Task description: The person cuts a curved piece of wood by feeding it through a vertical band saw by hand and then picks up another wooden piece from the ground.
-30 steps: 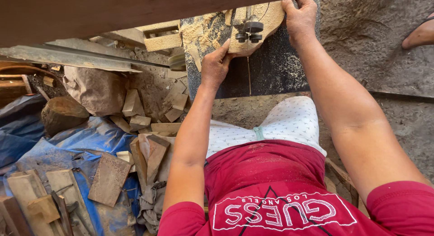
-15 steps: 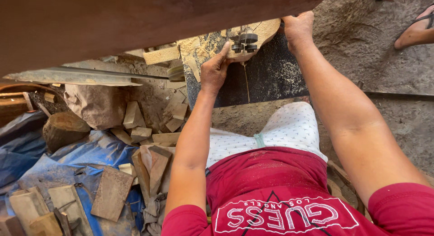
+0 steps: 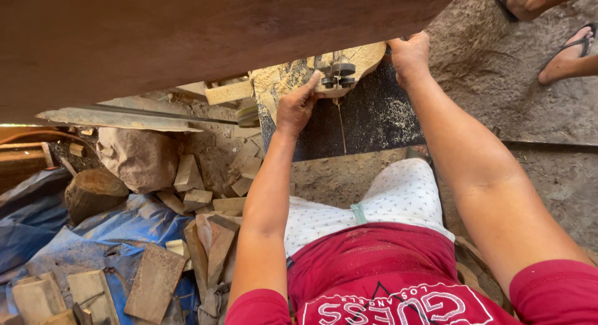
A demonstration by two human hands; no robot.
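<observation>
Here both hands, left [image 3: 298, 105] and right [image 3: 408, 52], grip a pale, sawdust-coated curved wooden piece [image 3: 293, 82], half hidden under a brown overhang [image 3: 187, 38].

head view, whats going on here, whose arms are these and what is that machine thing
The camera sits on a person's head and looks down, so the two arms and the red shirt are their own. Both hands press a pale wood piece on a dark, sawdust-covered saw table. The left hand lies on its near side, the right hand grips its far end. A thin blade hangs under black guide wheels. A brown blurred surface fills the top. On the ground at left lie wood offcuts and a blue tarp. Someone else's sandalled feet show top right.
</observation>
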